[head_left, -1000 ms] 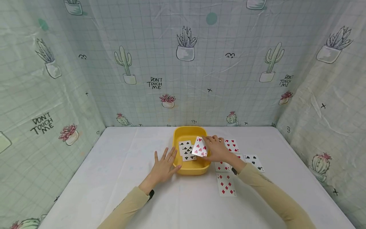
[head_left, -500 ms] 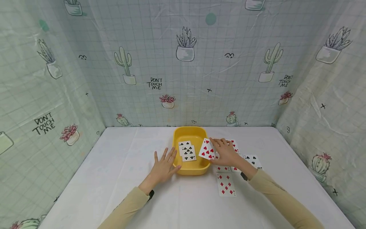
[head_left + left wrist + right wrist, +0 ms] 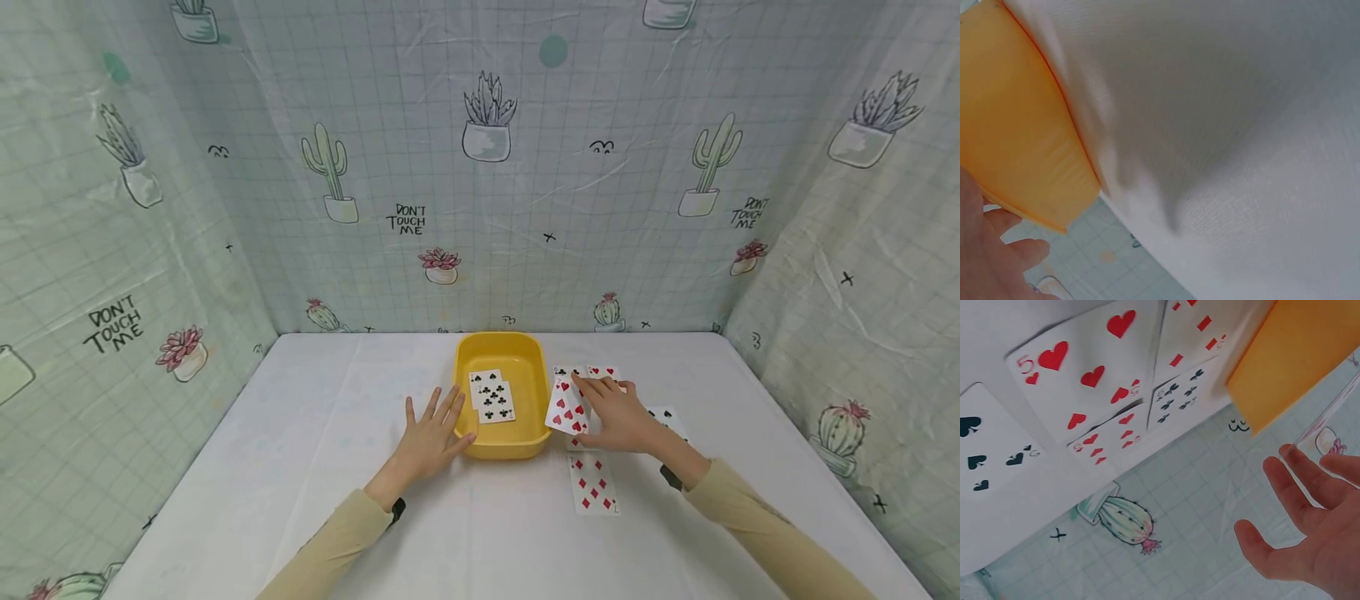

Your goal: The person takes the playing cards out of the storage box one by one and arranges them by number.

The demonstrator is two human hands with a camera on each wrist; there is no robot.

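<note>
My right hand pinches a playing card with red hearts, thumb on its near edge and fingers on its far edge. This card is tilted just right of the yellow tray, above other cards; in the right wrist view it shows as a thin edge beside the fingers. My left hand lies with spread, straight fingers against the tray's left rim, which also appears in the left wrist view. Inside the tray, a clubs card overlaps another black card.
Right of the tray, several face-up cards lie on the white table: a diamonds card nearest, a five of hearts, a five of spades, a black six and another hearts card. A printed cloth hangs behind.
My right hand has carried the hearts card from over the tray rightward, to above the cards on the table. My left hand and the tray have stayed put.
</note>
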